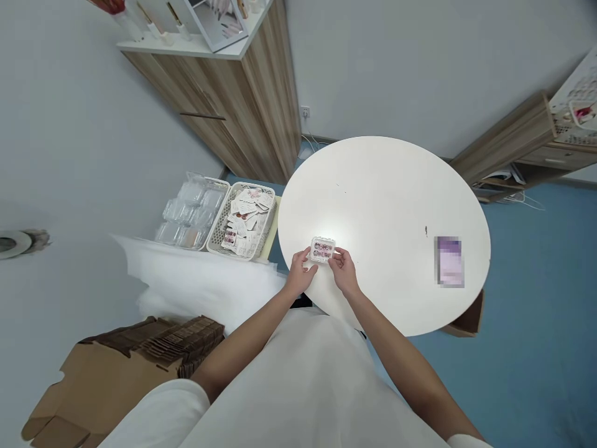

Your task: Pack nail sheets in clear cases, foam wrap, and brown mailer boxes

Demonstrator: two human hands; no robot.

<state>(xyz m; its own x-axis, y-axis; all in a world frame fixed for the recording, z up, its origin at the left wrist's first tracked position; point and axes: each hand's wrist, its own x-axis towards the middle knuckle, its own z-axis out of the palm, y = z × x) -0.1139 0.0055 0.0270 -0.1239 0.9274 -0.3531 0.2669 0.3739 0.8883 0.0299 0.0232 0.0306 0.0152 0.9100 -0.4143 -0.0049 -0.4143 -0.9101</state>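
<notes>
Just below and right of the frame's centre, at the near left part of the round white table, we have a small clear box between our two hands, with two rows of dark pink, patterned pieces showing in it. Our left hand touches the box's left edge with its fingertips, while its thumb stands apart below; we cannot tell whether it grips. Our right hand holds the lower right corner, finger and thumb set narrowly against the edge. Whether the box rests on the tabletop or is slightly lifted, we cannot tell.

Towards the right of the table we see a purple item, blurred into blocks and well apart from our hands. Left of the table, a white basket holds a loose heap of printed cards; just beside it, clear plastic packs lie together. Below these we see white sheets, and at the lower left, folded brown cardboard. At the upper left stands a wood-grained cabinet with a picture frame on top.
</notes>
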